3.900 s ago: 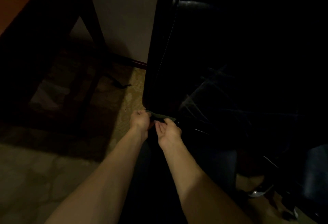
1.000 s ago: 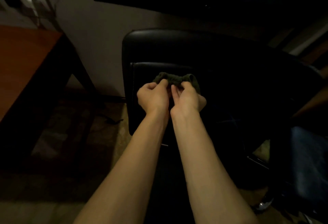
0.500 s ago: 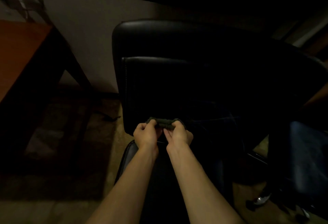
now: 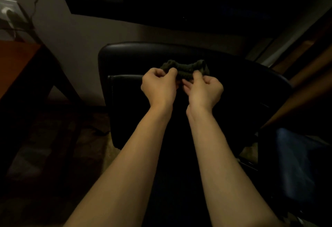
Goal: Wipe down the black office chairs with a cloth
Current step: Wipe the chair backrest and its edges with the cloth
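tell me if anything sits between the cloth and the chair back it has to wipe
Nothing visible does. The left hand and right hand pinch the bunched cloth right in front of the black chair back.

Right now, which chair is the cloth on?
The black leather chair directly ahead: both hands grip the dark green cloth against its backrest. The blue-seated chair at right is untouched.

A dim office or home study. A black padded office chair [image 4: 125, 59] stands right before the hands, a reddish wooden desk [image 4: 16, 65] to their left, and a wall socket [image 4: 8, 12] with a trailing cable above that. Patterned carpet [image 4: 53, 137] lies below the left arm.
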A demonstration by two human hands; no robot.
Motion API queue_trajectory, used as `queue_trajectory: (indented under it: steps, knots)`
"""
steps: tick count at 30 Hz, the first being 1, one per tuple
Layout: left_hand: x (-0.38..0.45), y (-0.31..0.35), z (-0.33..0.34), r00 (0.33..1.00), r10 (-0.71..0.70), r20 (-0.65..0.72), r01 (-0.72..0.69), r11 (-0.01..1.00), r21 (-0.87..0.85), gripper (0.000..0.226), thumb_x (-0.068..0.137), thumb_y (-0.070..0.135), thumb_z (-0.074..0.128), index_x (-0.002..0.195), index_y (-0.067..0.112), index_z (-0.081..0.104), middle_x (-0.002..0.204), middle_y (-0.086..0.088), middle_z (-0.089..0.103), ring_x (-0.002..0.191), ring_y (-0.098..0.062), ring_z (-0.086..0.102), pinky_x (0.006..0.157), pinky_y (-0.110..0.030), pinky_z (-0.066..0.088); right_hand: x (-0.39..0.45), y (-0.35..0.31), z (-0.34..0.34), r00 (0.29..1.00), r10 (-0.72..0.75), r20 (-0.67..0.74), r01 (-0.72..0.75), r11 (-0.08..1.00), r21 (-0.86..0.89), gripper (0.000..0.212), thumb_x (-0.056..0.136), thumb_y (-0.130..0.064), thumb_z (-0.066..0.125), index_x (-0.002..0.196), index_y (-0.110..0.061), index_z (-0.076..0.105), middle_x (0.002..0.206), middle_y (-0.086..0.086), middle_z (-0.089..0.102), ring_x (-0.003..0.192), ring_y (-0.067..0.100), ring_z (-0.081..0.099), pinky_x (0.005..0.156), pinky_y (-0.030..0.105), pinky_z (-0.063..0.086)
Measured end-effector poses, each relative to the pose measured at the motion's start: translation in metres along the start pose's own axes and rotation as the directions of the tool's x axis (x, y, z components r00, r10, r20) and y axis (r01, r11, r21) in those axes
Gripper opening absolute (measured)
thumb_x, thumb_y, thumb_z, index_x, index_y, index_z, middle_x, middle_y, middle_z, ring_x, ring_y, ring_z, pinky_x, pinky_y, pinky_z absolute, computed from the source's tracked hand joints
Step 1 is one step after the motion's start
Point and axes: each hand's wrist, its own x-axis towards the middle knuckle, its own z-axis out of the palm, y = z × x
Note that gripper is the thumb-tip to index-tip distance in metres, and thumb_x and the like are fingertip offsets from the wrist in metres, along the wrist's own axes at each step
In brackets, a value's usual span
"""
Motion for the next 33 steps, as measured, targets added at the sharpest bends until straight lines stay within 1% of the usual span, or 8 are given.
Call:
queue_trajectory:
  steps: [3,6,9,13,18,22,27,33]
  knots:
    - [-0.009,-0.027,-0.015,0.993,0.116,0.002,-0.115,0.982,0.149,0.019,0.075,0.026,0.072,0.068,0.017,0.056,0.068,-0.005,0.068,0.066,-0.021,0.07,0.068,-0.044,0.06,-0.003,0.029,-0.007,0.987,-0.145,-0.073,0.132,0.977,-0.167,0.012,0.09,-0.02,0.066,0.085,-0.016,0.057,0.089,0.004,0.068,0.074,0.017,0.069,0.068,0.035,0.061]
    - [-0.016,-0.082,-0.038,0.998,0.063,0.008,-0.062,0.96,0.272,0.024,0.076,0.027,0.071,0.065,0.015,0.052,0.067,-0.012,0.067,0.066,-0.028,0.067,0.068,-0.046,0.058,-0.005,0.085,-0.025,0.985,-0.144,-0.09,0.116,0.957,-0.265,0.013,0.085,-0.021,0.068,0.081,-0.012,0.059,0.087,0.009,0.068,0.079,0.026,0.067,0.072,0.042,0.058]
    - [-0.024,-0.151,-0.059,0.987,-0.157,-0.023,0.157,0.944,0.29,0.029,0.085,0.019,0.072,0.065,0.011,0.052,0.069,-0.013,0.065,0.07,-0.029,0.066,0.073,-0.049,0.058,0.0,0.157,-0.051,0.985,0.135,-0.109,-0.159,0.953,-0.258,0.02,0.088,-0.019,0.067,0.097,-0.002,0.066,0.095,0.015,0.07,0.086,0.03,0.069,0.077,0.049,0.059]
    - [-0.031,-0.224,-0.077,0.821,-0.561,-0.112,0.571,0.811,0.129,0.022,0.093,0.007,0.063,0.073,0.008,0.054,0.083,-0.012,0.061,0.076,-0.023,0.056,0.072,-0.035,0.051,0.01,0.233,-0.085,0.858,0.494,-0.142,-0.514,0.829,-0.22,0.031,0.094,-0.015,0.063,0.122,0.0,0.061,0.114,0.02,0.066,0.098,0.032,0.066,0.081,0.04,0.059]
    - [-0.023,-0.257,-0.087,0.75,-0.661,-0.029,0.661,0.75,0.005,0.02,0.096,0.001,0.056,0.076,0.007,0.056,0.087,-0.013,0.063,0.078,-0.023,0.06,0.063,-0.03,0.05,0.02,0.247,-0.103,0.744,0.668,-0.003,-0.668,0.744,0.035,0.035,0.094,-0.001,0.06,0.129,0.0,0.056,0.113,0.023,0.064,0.102,0.031,0.065,0.082,0.033,0.056]
    - [-0.024,-0.22,-0.085,0.824,-0.567,0.01,0.567,0.824,-0.016,0.017,0.092,0.006,0.062,0.077,0.008,0.057,0.094,-0.016,0.066,0.099,-0.033,0.064,0.084,-0.038,0.056,0.004,0.207,-0.091,0.797,0.603,0.009,-0.6,0.79,0.126,0.029,0.092,0.0,0.059,0.121,0.002,0.059,0.109,0.023,0.065,0.101,0.03,0.066,0.082,0.033,0.057]
    - [-0.032,-0.121,-0.049,0.941,-0.328,0.078,0.338,0.915,-0.22,0.013,0.092,0.002,0.061,0.081,0.006,0.057,0.082,-0.011,0.066,0.077,-0.018,0.066,0.061,-0.02,0.057,-0.002,0.116,-0.064,0.957,0.289,0.028,-0.289,0.935,0.208,0.004,0.089,-0.002,0.06,0.092,-0.002,0.062,0.09,0.016,0.067,0.082,0.027,0.067,0.064,0.03,0.056]
    - [-0.025,-0.054,-0.006,0.995,-0.1,-0.009,0.098,0.99,-0.096,0.032,0.085,0.017,0.071,0.063,0.016,0.048,0.066,-0.004,0.06,0.062,-0.016,0.059,0.066,-0.04,0.059,0.002,0.052,-0.048,0.993,-0.116,-0.002,0.116,0.993,-0.008,0.011,0.094,-0.012,0.058,0.098,-0.002,0.058,0.084,0.011,0.069,0.07,0.02,0.074,0.062,0.029,0.06]
